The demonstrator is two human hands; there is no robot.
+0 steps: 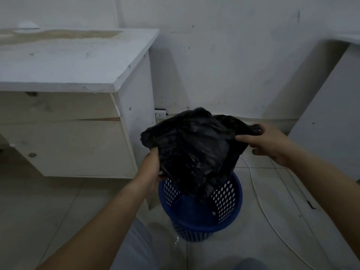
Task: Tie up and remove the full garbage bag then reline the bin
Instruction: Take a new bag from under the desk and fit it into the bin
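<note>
A black garbage bag (194,149) hangs over a blue perforated bin (226,199) on the floor, its lower end reaching down inside the bin. My left hand (151,168) grips the bag's left edge just above the bin's rim. My right hand (268,143) pinches the bag's upper right edge and holds it stretched out to the right. The bag's top is spread wide between both hands. The bin's inner floor shows blue beneath the bag.
A white wooden desk (68,71) stands to the left of the bin. A white wall is behind, with a socket (160,114) low down. A white cable (259,195) runs across the tiled floor at right. Another white piece of furniture (331,114) stands at far right.
</note>
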